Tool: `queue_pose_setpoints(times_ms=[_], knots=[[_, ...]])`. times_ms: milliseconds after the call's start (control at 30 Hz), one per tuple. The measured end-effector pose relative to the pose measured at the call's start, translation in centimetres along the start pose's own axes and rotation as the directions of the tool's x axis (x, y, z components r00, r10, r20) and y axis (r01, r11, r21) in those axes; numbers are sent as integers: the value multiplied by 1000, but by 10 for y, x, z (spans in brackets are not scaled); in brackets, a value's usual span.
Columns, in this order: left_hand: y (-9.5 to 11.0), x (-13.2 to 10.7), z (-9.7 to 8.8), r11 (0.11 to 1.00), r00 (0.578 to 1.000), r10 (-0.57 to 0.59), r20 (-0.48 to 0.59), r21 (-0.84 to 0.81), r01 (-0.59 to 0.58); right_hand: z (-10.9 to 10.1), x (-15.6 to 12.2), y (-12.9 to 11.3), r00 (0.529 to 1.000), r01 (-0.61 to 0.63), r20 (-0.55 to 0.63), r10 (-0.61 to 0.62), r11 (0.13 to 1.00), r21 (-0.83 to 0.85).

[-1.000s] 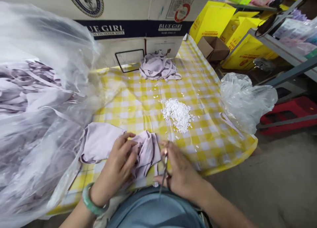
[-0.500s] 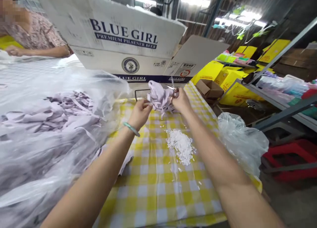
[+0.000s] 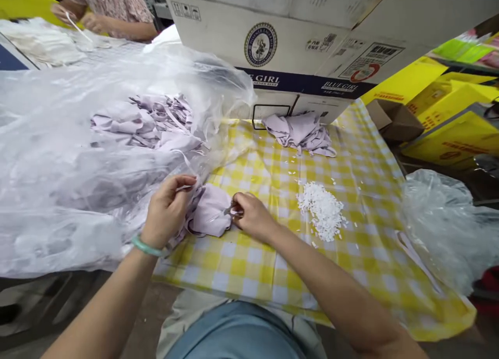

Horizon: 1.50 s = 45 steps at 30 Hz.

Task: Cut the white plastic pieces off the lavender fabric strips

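Observation:
My right hand (image 3: 251, 216) is closed round a small pair of scissors (image 3: 231, 211), its metal tip over a lilac fabric piece (image 3: 211, 209) at the table's left side. Just left of that piece is my left hand (image 3: 168, 209), a green bangle on its wrist and its fingers pinched together. What they pinch, if anything, I cannot make out. More lilac pieces with straps (image 3: 144, 122) lie heaped in a clear plastic bag (image 3: 74, 192) to the left. A crumpled lilac bundle (image 3: 300, 131) rests at the back of the table.
White snippets (image 3: 323, 210) lie piled on the yellow checked tablecloth (image 3: 249, 268). A beer carton (image 3: 296, 49) stands behind. Another clear bag (image 3: 436, 229) and a lilac strip (image 3: 417, 260) are at right. Across the back left, a person's hands (image 3: 91, 22) handle white material.
Both hands have come back from the table's rear to the near left. The lilac bundle they held now lies by the carton. My view has tilted down and turned left.

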<state>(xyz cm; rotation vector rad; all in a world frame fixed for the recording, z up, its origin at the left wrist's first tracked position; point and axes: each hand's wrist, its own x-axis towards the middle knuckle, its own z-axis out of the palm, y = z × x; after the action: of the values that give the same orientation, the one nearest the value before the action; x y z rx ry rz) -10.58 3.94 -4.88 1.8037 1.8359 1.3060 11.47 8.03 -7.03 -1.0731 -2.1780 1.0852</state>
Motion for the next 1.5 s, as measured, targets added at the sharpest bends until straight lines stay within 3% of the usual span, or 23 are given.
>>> queue_pose_setpoints(times_ms=[100, 200, 300, 367, 467, 567, 700, 800, 900, 1000, 1067, 1133, 1233, 1300, 1333, 1433, 1500], knots=[[-10, 5, 2, 993, 978, 90, 187, 59, -103, -26, -37, 9, 981, -159, -113, 157, 987, -9], [-9, -2, 16, 940, 919, 207, 336, 190, -282, -52, -87, 24, 873, -399, -313, 373, 917, -19], [0, -10, 28, 871, 893, 259, 369, 309, -381, -60, -120, 30, 788, -499, -388, 478, 865, 52], [9, -16, 28, 824, 896, 250, 366, 405, -396, -60, -128, 27, 764, -498, -425, 486, 862, 90], [23, -22, 17, 772, 892, 229, 389, 486, -410, -59, -126, 16, 754, -416, -517, 406, 904, 103], [38, -22, 16, 791, 887, 173, 428, 477, -384, -54, -119, 6, 764, -308, -541, 350, 936, 171], [49, -9, 54, 979, 905, -14, 426, 189, -75, -41, -104, -2, 804, -261, -487, 341, 938, 226], [55, 3, 77, 994, 893, -89, 440, -15, 106, -34, -88, -6, 825, -251, -467, 320, 946, 205], [66, 4, 72, 962, 840, -106, 533, -158, 221, -28, -71, -6, 847, -224, -443, 294, 953, 205], [78, -2, 54, 819, 723, -136, 677, -334, 467, -21, -54, -3, 874, -183, -405, 269, 953, 240], [82, -8, 45, 603, 606, -177, 776, -401, 690, -20, -47, -1, 874, -176, -381, 302, 927, 330], [82, -13, 40, 421, 495, -193, 847, -384, 822, -25, -44, -2, 863, -137, -383, 329, 882, 451], [81, -21, 36, 421, 438, -159, 885, -340, 841, -43, -46, -6, 870, -56, -384, 310, 835, 548], [84, -23, 34, 514, 464, -96, 881, -355, 781, -51, -47, -9, 882, -52, -356, 308, 815, 577], [87, -23, 33, 585, 515, -56, 855, -390, 711, -51, -47, -11, 885, -62, -339, 320, 802, 595], [99, -21, 32, 766, 772, 81, 631, -535, 357, -33, -45, -19, 872, -112, -280, 402, 720, 685], [107, -20, 36, 755, 878, 105, 467, -612, 235, -13, -45, -25, 854, -126, -261, 450, 666, 735]])
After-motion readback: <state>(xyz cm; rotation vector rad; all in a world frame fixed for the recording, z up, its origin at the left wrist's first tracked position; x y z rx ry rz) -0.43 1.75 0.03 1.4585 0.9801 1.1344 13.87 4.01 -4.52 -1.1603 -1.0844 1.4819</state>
